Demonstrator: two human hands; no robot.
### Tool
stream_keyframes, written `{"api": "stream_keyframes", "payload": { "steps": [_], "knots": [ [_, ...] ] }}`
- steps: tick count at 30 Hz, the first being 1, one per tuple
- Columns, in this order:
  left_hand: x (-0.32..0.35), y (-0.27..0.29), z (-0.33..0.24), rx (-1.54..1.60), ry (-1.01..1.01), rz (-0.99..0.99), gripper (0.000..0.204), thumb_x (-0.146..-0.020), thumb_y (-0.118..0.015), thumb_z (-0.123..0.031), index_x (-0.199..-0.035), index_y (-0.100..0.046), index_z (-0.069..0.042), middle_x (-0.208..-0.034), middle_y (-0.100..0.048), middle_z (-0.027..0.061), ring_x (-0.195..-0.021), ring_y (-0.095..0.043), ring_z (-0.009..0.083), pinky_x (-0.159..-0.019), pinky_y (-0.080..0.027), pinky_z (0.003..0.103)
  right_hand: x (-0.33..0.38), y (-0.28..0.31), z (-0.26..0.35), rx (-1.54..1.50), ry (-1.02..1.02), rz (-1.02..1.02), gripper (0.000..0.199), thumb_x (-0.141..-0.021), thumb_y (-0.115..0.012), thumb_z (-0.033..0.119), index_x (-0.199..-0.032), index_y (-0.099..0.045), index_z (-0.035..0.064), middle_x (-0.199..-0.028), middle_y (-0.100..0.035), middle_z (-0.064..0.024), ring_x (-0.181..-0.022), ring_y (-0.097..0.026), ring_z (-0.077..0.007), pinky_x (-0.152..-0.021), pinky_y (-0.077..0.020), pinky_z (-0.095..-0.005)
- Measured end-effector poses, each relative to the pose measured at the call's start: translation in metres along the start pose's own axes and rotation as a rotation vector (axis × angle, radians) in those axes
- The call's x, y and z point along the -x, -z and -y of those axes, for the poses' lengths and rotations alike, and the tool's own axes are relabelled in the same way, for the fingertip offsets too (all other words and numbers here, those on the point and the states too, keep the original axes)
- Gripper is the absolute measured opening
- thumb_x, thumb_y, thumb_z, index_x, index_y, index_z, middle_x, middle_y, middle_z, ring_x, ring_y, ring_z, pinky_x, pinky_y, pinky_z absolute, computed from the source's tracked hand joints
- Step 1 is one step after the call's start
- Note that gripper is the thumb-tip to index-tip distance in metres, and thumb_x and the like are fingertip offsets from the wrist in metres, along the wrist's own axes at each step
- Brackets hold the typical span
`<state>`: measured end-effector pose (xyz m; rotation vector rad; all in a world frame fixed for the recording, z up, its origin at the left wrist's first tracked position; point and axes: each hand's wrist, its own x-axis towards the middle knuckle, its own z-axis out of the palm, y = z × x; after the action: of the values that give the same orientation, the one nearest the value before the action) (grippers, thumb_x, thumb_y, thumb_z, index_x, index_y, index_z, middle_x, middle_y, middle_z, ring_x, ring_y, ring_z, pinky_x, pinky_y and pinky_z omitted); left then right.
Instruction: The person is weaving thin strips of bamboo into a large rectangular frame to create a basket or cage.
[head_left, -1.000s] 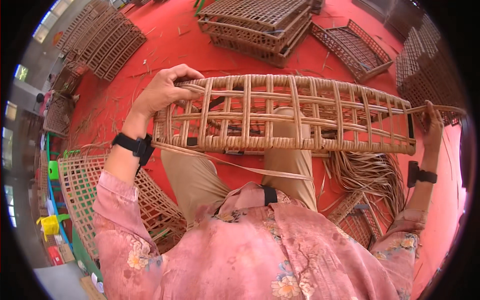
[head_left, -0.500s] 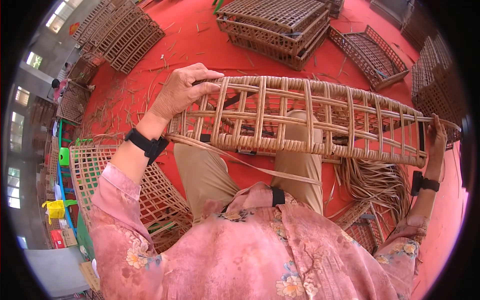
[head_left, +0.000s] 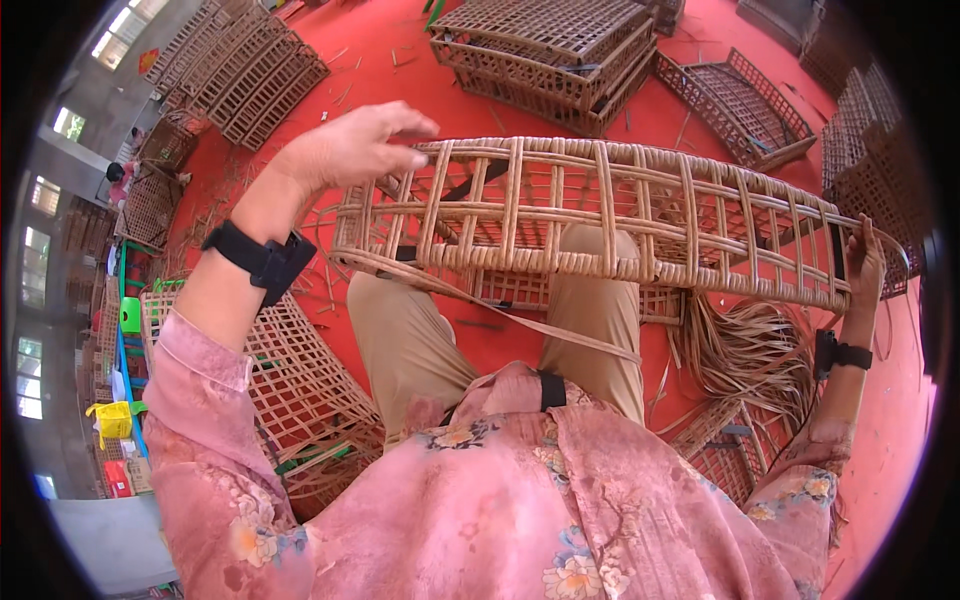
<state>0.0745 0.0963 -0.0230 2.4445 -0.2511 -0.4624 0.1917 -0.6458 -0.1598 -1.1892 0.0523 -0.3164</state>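
A long woven rattan frame [head_left: 600, 215] with an open lattice lies across my knees, reaching from left to right. My left hand [head_left: 350, 150] rests at its left end, fingers curled over the top rim and a strand there. My right hand [head_left: 862, 265] grips the frame's far right end. A thin flat rattan strip [head_left: 540, 328] trails from the frame's lower left edge down across my lap. Both wrists wear black bands.
Stacked rattan frames [head_left: 550, 50] stand ahead on the red floor, more [head_left: 240, 70] at the upper left and others [head_left: 745, 105] at the right. A flat lattice panel [head_left: 290, 390] lies by my left leg. A bundle of loose strips [head_left: 750, 355] lies at the right.
The view has tilted and the frame now sits lower and more slanted. My left hand has lifted a little at the frame's left end; my right hand keeps its hold.
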Motion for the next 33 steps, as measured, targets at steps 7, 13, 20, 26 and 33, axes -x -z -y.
{"api": "stream_keyframes", "payload": {
  "steps": [7,13,20,26,33],
  "knots": [
    [-0.034,-0.037,-0.053,-0.556,-0.396,-0.12,0.037,-0.079,-0.066,-0.014,-0.114,-0.062,-0.001,-0.094,-0.061,0.0121,-0.093,-0.061,0.0298,-0.085,-0.049,0.039,0.032,-0.042,-0.011,-0.142,-0.004,-0.075,0.017,-0.091,-0.067,0.016,-0.104,-0.069,0.0046,-0.082,-0.07,-0.0017,-0.064,-0.062,-0.0064,-0.055,-0.0517,-0.0171],
    [-0.04,-0.043,-0.059,-0.449,-0.373,-0.194,0.027,-0.079,-0.066,-0.01,-0.104,-0.067,0.0,-0.08,-0.063,0.0094,-0.074,-0.064,0.0231,-0.071,-0.052,0.035,0.023,-0.028,0.001,-0.087,0.033,-0.113,0.02,-0.09,-0.068,0.019,-0.105,-0.069,0.0052,-0.083,-0.07,-0.0011,-0.064,-0.061,-0.0054,-0.056,-0.0515,-0.0164],
    [-0.046,-0.028,-0.073,-0.131,0.072,0.06,0.033,-0.083,-0.066,-0.012,-0.115,-0.067,-0.003,-0.093,-0.068,0.0054,-0.084,-0.066,0.018,-0.075,-0.053,0.03,0.02,-0.036,-0.003,-0.019,0.069,-0.122,0.023,-0.09,-0.069,0.022,-0.106,-0.069,0.0056,-0.08,-0.067,0.001,-0.063,-0.06,-0.0046,-0.053,-0.0491,-0.0166],
    [-0.074,-0.059,-0.088,-0.449,-0.45,-0.039,0.041,-0.085,-0.066,-0.023,-0.118,-0.061,0.0,-0.106,-0.065,0.0148,-0.095,-0.064,0.0245,-0.083,-0.051,0.036,0.028,-0.043,-0.002,-0.001,0.08,-0.145,0.023,-0.09,-0.069,0.022,-0.108,-0.069,0.0066,-0.081,-0.068,0.0024,-0.063,-0.06,-0.0035,-0.053,-0.0488,-0.0168],
    [-0.077,-0.063,-0.104,-0.284,-0.288,-0.064,0.035,-0.081,-0.068,-0.025,-0.105,-0.069,0.001,-0.095,-0.07,0.0164,-0.096,-0.065,0.0311,-0.086,-0.049,0.039,0.035,-0.043,-0.003,-0.008,0.098,-0.132,0.023,-0.091,-0.068,0.022,-0.107,-0.07,0.0068,-0.079,-0.067,0.0025,-0.064,-0.06,-0.0035,-0.054,-0.049,-0.0162]
  ]
}}
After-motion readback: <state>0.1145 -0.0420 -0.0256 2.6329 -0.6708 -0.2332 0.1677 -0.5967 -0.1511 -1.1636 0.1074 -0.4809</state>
